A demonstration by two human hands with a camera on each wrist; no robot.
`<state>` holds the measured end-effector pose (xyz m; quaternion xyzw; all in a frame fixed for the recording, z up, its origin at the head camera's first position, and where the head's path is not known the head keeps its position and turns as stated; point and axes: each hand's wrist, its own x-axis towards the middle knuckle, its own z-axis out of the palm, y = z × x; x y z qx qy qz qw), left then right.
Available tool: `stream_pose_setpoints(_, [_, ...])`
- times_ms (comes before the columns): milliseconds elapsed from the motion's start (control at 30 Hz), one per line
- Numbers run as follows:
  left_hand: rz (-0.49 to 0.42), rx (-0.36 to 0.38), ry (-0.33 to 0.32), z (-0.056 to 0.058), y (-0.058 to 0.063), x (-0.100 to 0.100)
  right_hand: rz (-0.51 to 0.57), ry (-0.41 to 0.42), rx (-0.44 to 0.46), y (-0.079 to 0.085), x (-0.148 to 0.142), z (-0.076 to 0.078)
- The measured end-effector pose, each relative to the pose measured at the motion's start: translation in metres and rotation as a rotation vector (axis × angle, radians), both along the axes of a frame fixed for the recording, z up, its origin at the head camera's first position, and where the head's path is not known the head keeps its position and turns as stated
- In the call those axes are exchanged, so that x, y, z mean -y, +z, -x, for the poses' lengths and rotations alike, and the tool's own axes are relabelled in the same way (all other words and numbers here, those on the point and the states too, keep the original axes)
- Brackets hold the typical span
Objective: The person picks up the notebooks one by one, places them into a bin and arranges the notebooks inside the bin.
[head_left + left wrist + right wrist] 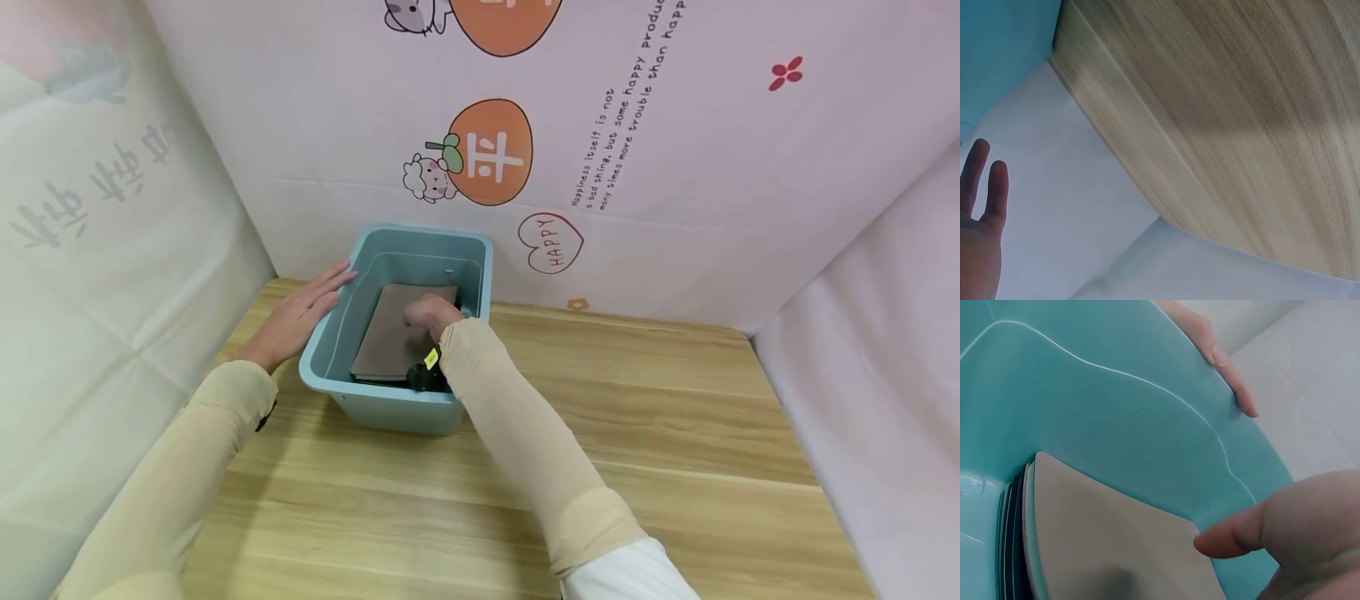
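Observation:
A light-blue plastic bin stands on the wooden table against the back wall. My left hand rests on its left rim with the fingers extended; two of its fingers also show in the left wrist view. Inside the bin lies a stack of thin notebooks, a grey-brown cover on top and dark and teal edges below. My right hand reaches into the bin over the right part of that cover. In the right wrist view its thumb is straight near the cover's corner, while most other fingers are hidden.
The wooden table extends right and front of the bin. A white printed cloth wall rises close behind the bin, with further white cloth on the left and right sides. A black wrist device sits on the right wrist.

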<state>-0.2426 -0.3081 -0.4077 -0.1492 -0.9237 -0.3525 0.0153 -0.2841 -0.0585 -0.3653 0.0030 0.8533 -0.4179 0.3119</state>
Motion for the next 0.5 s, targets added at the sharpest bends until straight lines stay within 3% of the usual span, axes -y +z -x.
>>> stream_pose_setpoints(333, [0.041, -0.011, 0.013, 0.0001, 0.0018, 0.0002, 0.119, -0.011, -0.026, 0.0020, -0.0018, -0.0046])
stream_pose_setpoints(500, [0.113, -0.019, -0.002, 0.0000, 0.0060, 0.0002, 0.212, -0.006, 0.003, 0.0084, -0.0087, -0.0048])
